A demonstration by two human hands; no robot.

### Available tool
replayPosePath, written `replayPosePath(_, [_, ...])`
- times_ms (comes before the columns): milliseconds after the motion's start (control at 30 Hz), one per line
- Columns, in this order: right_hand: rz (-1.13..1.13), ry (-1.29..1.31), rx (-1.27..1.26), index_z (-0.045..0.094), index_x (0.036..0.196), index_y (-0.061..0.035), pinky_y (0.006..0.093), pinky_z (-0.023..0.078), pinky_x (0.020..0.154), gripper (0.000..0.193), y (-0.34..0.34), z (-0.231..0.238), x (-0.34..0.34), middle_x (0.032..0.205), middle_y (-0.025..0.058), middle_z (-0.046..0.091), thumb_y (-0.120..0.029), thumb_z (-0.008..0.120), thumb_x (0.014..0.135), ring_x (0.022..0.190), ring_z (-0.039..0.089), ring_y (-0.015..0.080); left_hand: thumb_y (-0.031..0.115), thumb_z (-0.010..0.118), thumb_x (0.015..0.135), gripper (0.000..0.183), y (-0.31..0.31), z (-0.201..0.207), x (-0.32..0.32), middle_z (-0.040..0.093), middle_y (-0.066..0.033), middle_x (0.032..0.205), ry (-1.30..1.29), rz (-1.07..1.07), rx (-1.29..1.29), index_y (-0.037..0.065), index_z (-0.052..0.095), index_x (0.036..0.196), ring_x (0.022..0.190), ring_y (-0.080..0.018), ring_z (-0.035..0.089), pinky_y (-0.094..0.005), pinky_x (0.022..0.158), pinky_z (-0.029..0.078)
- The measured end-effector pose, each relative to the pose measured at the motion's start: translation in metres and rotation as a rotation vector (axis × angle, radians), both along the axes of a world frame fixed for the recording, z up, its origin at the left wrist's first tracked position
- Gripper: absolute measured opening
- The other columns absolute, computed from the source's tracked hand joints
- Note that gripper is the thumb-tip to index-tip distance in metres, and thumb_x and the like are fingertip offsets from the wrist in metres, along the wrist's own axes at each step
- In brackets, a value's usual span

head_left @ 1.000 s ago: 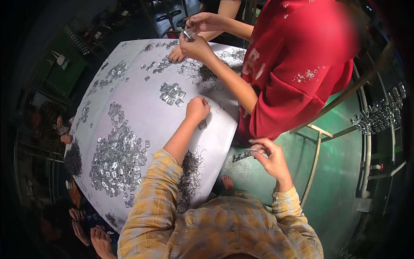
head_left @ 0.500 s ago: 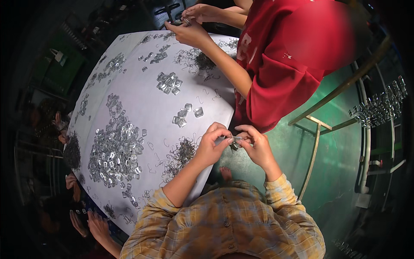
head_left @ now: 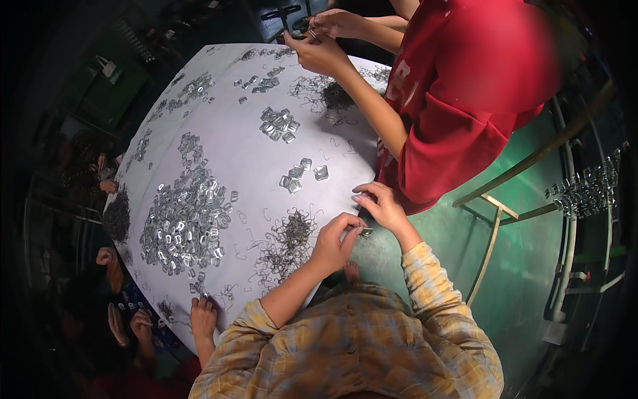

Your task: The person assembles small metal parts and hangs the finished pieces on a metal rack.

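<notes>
The right hand (head_left: 384, 206) has moved toward the table (head_left: 335, 201), grip unclear to me; the left hand (head_left: 334, 246) pinches metalwork (head_left: 365, 233), likely steadying it.

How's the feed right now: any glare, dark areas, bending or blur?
Head view: bright glints on the pile of metal buckles; head view: the table's edges bow, and the outer rim falls to black; head view: smooth blur over the red-clad co-worker at the head; head view: the small piece at the left hand lacks detail.
</notes>
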State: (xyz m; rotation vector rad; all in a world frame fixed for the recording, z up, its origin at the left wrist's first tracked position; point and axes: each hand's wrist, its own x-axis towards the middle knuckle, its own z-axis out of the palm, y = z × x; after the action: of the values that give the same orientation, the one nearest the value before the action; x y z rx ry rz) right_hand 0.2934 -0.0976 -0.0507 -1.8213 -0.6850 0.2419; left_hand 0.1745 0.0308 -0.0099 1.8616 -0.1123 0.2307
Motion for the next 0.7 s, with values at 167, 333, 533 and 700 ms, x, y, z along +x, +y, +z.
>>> replayPosePath(167, [-0.026,-0.488,-0.184,0.066,0.095,-0.0040,0.0366,0.044,0.076,0.022,0.075,-0.030,0.029,0.089,0.0124,0.055,-0.010,0.065,0.073,0.088,0.054,0.0268,-0.002,0.052,0.085,0.006,0.004,-0.008,-0.012,0.063,-0.0111,0.087,-0.006,0.036,0.034,0.000,0.049,0.089,0.080,-0.0176,0.061,-0.0280,0.075,0.047])
replayPosePath(333, [0.045,-0.454,-0.308,0.065,0.093,-0.0020,0.0375,0.043,0.077,0.021,0.096,-0.039,0.047,0.088,0.0114,0.055,-0.007,0.066,0.072,0.088,0.054,0.0280,0.000,0.053,0.085,0.005,0.007,-0.011,-0.021,0.063,-0.0107,0.087,0.026,0.078,0.066,0.000,0.052,0.090,0.078,-0.0176,0.061,-0.0276,0.073,0.047])
replayPosePath(533, [-0.100,-0.362,-0.044,0.064,0.083,-0.0026,0.0370,0.046,0.074,0.013,0.082,-0.031,0.042,0.088,0.0105,0.058,-0.008,0.066,0.071,0.085,0.056,0.0293,0.000,0.053,0.085,0.005,0.009,-0.014,-0.014,0.062,-0.0098,0.086,-0.007,0.109,0.022,0.000,0.052,0.090,0.078,-0.0157,0.060,-0.0271,0.073,0.046])
replayPosePath(700, [-0.106,-0.104,0.010,0.064,0.088,0.0014,0.0348,0.047,0.060,0.018,0.063,-0.022,0.042,0.066,0.0122,0.060,-0.008,0.067,0.074,0.059,0.060,0.0253,0.000,0.055,0.084,0.006,0.005,-0.015,-0.002,0.061,-0.0117,0.083,0.000,0.096,0.015,-0.001,0.052,0.089,0.074,-0.0198,0.060,-0.0290,0.070,0.047])
